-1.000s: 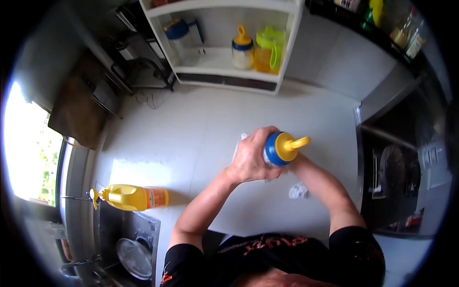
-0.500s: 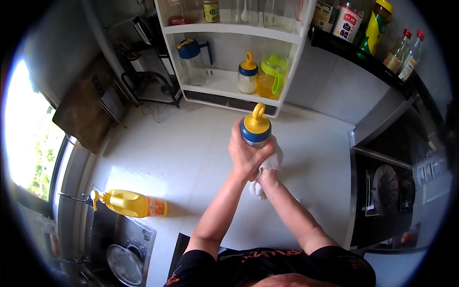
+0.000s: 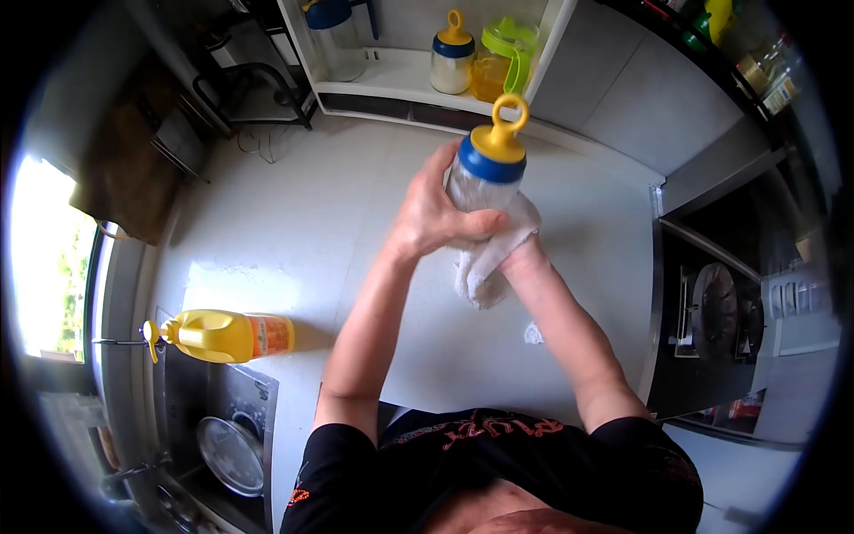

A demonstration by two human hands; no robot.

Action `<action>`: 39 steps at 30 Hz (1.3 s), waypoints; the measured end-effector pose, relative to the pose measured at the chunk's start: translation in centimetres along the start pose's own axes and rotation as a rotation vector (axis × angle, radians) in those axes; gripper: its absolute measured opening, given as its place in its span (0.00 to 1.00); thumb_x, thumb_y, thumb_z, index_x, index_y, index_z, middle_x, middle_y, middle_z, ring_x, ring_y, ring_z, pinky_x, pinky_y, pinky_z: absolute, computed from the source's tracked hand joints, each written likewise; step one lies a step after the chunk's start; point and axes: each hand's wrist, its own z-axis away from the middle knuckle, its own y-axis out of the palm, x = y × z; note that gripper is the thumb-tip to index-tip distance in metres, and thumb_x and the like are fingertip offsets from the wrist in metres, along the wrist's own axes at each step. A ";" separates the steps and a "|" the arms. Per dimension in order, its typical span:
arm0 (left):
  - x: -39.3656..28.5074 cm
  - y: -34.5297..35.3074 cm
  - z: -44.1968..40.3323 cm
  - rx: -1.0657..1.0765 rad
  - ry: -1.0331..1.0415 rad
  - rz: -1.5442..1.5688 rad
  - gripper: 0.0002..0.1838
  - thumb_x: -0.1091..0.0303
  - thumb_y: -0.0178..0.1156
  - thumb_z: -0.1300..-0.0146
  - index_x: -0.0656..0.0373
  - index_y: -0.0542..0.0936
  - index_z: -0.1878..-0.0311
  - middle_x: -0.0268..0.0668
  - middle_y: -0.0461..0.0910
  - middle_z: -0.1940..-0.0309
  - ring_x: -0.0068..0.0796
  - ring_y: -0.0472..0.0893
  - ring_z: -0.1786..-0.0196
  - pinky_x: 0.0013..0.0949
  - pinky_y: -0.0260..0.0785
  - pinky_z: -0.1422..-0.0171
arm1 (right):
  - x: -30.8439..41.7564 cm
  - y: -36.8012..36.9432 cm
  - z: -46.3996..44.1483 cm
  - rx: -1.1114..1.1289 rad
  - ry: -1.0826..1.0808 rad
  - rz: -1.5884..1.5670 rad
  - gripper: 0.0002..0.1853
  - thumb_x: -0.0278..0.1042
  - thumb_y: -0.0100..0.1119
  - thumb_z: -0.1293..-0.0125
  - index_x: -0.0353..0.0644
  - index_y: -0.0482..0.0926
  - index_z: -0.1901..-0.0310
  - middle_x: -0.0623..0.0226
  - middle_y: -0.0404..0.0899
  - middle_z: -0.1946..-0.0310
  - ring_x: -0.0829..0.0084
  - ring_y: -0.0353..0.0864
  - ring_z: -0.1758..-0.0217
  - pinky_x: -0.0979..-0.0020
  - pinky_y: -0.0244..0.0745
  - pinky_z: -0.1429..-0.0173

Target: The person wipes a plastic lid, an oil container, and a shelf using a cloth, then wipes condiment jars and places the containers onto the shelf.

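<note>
A clear jar with a blue collar and a yellow ring-topped lid is held above the counter, tilted slightly. My left hand is wrapped round its left side, thumb across the front. A whitish cloth lies against the jar's lower right and hangs below it. My right hand presses this cloth to the jar; the cloth hides most of its fingers.
On the white counter a yellow jug stands by the sink, which holds a metal lid or pan. A shelf behind carries a similar jar and a green-lidded pitcher. A stove is right.
The jar now stands higher and more tilted, with more of its glass showing below the collar. My right hand and the cloth have shifted along its right side. The view has tipped down.
</note>
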 end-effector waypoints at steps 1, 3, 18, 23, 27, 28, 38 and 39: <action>0.2 0.7 0.3 -0.068 -0.013 -0.002 0.42 0.58 0.73 0.68 0.67 0.67 0.47 0.44 0.76 0.58 0.34 0.76 0.54 0.34 0.67 0.46 | -0.1 -0.1 -0.1 -0.066 -0.047 0.037 0.19 0.44 0.46 0.36 0.39 0.67 0.50 0.64 0.73 0.54 0.70 0.74 0.53 0.69 0.72 0.47; 1.3 2.1 0.7 -0.199 -0.043 -0.006 0.41 0.59 0.73 0.68 0.67 0.68 0.49 0.44 0.76 0.59 0.34 0.77 0.55 0.34 0.68 0.47 | -0.2 -0.1 -0.2 -0.202 -0.141 0.110 0.17 0.42 0.50 0.38 0.39 0.69 0.52 0.65 0.74 0.56 0.71 0.75 0.55 0.70 0.73 0.49; 2.2 2.0 1.3 -0.415 -0.113 -0.255 0.37 0.62 0.72 0.69 0.69 0.69 0.53 0.47 0.78 0.64 0.36 0.79 0.60 0.34 0.71 0.53 | 5.2 0.6 -0.5 0.080 -0.987 1.728 0.44 0.36 0.62 0.68 0.34 0.60 0.41 0.49 0.72 0.53 0.50 0.73 0.55 0.62 0.69 0.50; 1.7 2.6 2.0 -0.410 -0.051 -0.192 0.38 0.61 0.72 0.70 0.69 0.68 0.53 0.47 0.78 0.62 0.36 0.79 0.58 0.35 0.70 0.51 | 5.7 -0.9 0.3 0.330 -0.928 2.076 0.45 0.34 0.58 0.65 0.29 0.55 0.39 0.39 0.63 0.48 0.44 0.66 0.48 0.56 0.64 0.45; 0.9 2.4 2.9 -0.203 -0.140 0.043 0.40 0.62 0.72 0.70 0.68 0.68 0.50 0.42 0.77 0.59 0.31 0.77 0.56 0.33 0.69 0.49 | 6.5 1.2 1.6 0.189 -0.912 2.632 0.38 0.34 0.57 0.63 0.23 0.61 0.47 0.39 0.67 0.55 0.51 0.71 0.55 0.62 0.69 0.50; 0.8 2.5 3.0 -0.155 -0.143 0.099 0.40 0.63 0.72 0.70 0.68 0.67 0.50 0.41 0.77 0.59 0.30 0.76 0.55 0.33 0.69 0.49 | 6.4 1.2 1.3 0.188 -1.036 2.583 0.33 0.32 0.56 0.65 0.20 0.66 0.53 0.40 0.71 0.61 0.54 0.73 0.62 0.65 0.72 0.55; -1.5 2.2 4.0 0.183 -0.174 0.503 0.37 0.68 0.69 0.71 0.68 0.70 0.51 0.36 0.75 0.58 0.26 0.73 0.53 0.29 0.65 0.46 | 6.4 -0.1 -1.2 0.356 -0.732 1.727 0.25 0.32 0.54 0.57 0.24 0.69 0.56 0.47 0.73 0.64 0.60 0.76 0.66 0.67 0.75 0.57; -1.6 2.3 4.0 0.162 -0.180 0.492 0.37 0.68 0.69 0.71 0.68 0.69 0.51 0.36 0.75 0.59 0.27 0.74 0.54 0.29 0.65 0.46 | 6.4 -0.3 -1.3 0.363 -0.715 1.710 0.24 0.32 0.54 0.56 0.25 0.69 0.56 0.48 0.73 0.64 0.60 0.76 0.66 0.67 0.75 0.56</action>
